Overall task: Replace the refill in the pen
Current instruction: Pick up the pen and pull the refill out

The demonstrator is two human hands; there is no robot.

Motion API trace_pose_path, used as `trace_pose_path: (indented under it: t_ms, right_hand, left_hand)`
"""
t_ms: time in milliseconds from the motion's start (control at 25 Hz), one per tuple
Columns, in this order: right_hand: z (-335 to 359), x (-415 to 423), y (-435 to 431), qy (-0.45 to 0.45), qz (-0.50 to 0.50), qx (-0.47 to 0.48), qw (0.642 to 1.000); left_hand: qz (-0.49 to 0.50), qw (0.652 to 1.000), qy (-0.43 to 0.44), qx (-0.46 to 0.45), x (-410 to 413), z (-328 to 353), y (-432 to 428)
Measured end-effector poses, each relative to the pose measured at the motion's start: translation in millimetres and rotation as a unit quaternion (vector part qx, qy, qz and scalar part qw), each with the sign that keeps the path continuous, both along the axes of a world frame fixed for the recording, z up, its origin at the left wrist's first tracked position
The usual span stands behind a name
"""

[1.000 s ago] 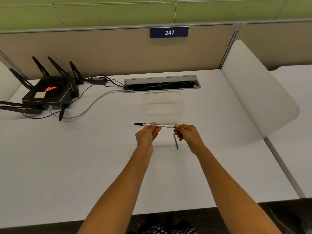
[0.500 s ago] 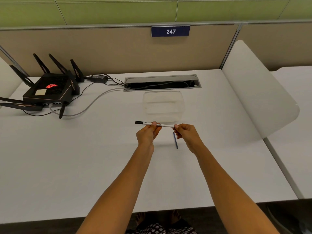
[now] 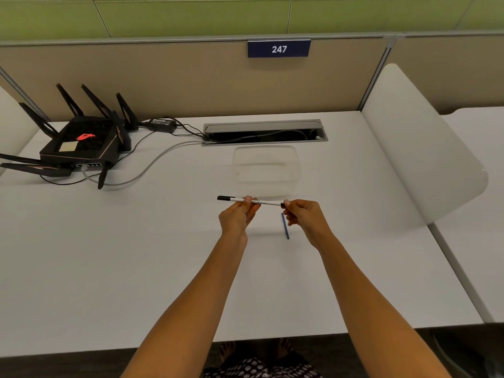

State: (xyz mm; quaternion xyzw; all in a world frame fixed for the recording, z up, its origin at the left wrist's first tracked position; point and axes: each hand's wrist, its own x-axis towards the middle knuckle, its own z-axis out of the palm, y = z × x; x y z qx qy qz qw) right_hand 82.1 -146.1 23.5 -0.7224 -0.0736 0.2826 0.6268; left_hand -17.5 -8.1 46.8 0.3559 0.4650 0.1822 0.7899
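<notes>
A white pen [image 3: 268, 202] with black ends is held level above the white desk [image 3: 136, 255], its capped end pointing left. My left hand [image 3: 238, 216] pinches the barrel near its middle. My right hand [image 3: 304, 214] pinches the black tip at the pen's right end. A thin blue refill [image 3: 285, 226] lies on the desk just below and between my hands, partly behind my right fingers.
A clear plastic container [image 3: 266, 170] stands just beyond the pen. A black router [image 3: 81, 143] with antennas and cables [image 3: 152, 162] sits at the back left. A cable slot [image 3: 264, 132] runs along the back. A white divider panel [image 3: 420, 148] rises on the right.
Both hands and the pen hold nearly the same place; the pen has lifted very slightly. The refill on the desk has not moved.
</notes>
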Motion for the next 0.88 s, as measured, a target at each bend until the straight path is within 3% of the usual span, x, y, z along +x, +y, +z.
trace_pose_path:
  t_ms: [880]
  right_hand:
    - [3.2,0.0,5.2,0.025,0.012,-0.009,1.0]
  left_hand:
    - [0.013,1.0,0.005,-0.003,-2.6,-3.1,2.7]
